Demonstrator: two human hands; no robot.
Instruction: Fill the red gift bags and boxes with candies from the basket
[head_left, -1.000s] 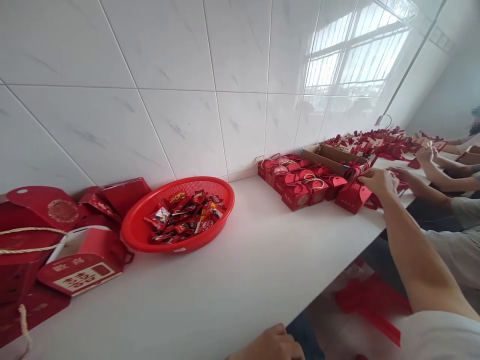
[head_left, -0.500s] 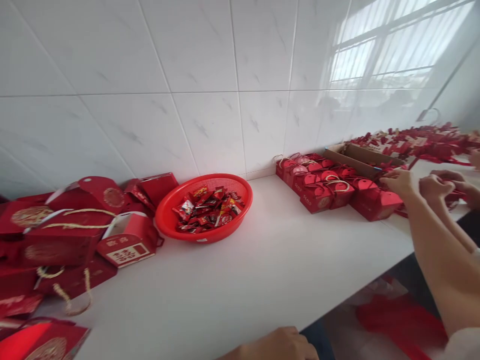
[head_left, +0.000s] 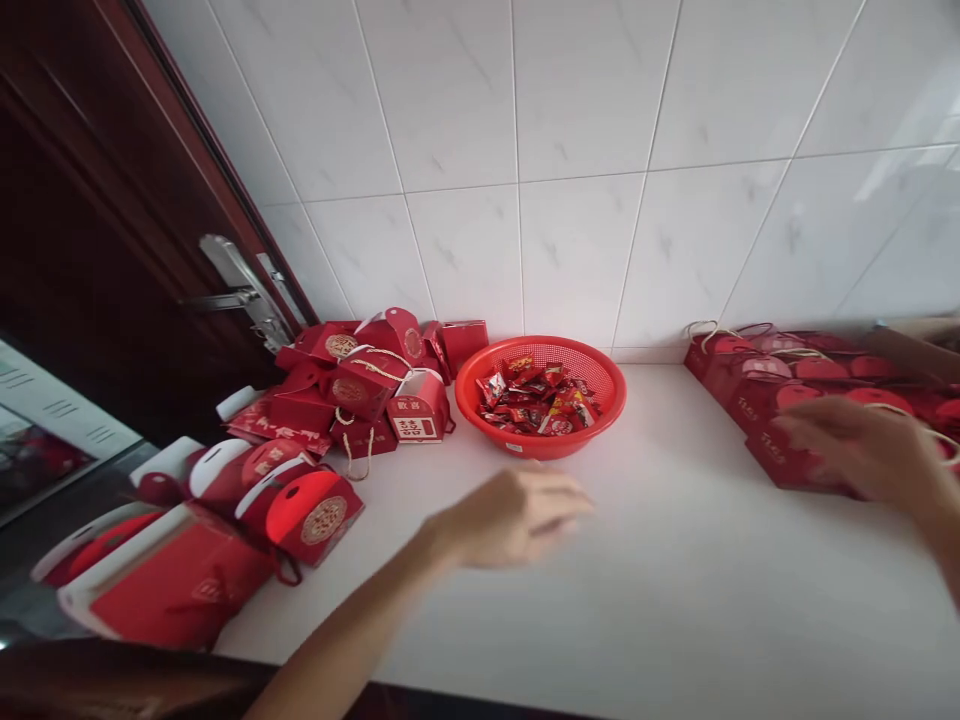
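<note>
My left hand (head_left: 517, 515) hovers over the white countertop, just in front of a red plastic basket (head_left: 540, 450). Its fingers stretch loosely to the right, and nothing shows in them. In the basket lie several small red snack packets (head_left: 529, 400). At the right, my right hand (head_left: 862, 445) is smeared by motion in front of a group of closed red gift boxes (head_left: 776, 450) with rope handles. Its fingers point left and look extended, with no held thing visible; whether they touch a box I cannot tell.
To the left lies a pile of red gift boxes (head_left: 360, 385), with more open-topped ones (head_left: 315, 510) nearer me. A dark wooden door (head_left: 90, 200) with a metal handle stands at far left. White tiles (head_left: 577, 260) line the back wall. A cardboard box (head_left: 915, 345) sits behind the right-hand boxes.
The view has swung left, bringing the door into sight. My left hand has come up from the bottom edge to before the basket. A co-worker's hands at the right are no longer seen.
</note>
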